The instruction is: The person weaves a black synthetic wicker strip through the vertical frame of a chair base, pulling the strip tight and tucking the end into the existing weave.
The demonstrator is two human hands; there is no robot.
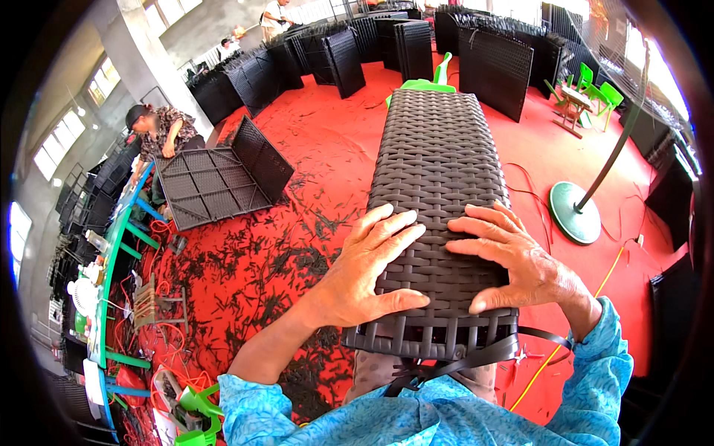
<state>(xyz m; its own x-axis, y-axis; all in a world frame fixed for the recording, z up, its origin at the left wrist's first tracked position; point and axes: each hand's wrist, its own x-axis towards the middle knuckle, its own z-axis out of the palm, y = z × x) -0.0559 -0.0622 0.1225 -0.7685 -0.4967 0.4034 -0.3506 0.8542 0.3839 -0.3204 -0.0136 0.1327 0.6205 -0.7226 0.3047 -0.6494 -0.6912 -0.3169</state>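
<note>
A long dark brown woven wicker panel (439, 163) stretches away from my lap in the middle of the view. My left hand (379, 267) rests on the left side of its near part, fingers spread and thumb pointing inward. On the opposite side my right hand (513, 260) lies on the weave, its fingers also stretched out. Neither hand grips anything. At the near edge, upright strips cross an open gap. Loose dark flat strips (476, 358) hang from that edge over my lap, and one loops out to the right.
Dark strip scraps (297, 260) litter the red floor (342, 149). At left, a person (167, 134) handles a woven frame (212, 186) beside a blue-green bench (111, 297). A green round stand base (574, 213) with a pole stands right. Woven panels (494, 70) line the back.
</note>
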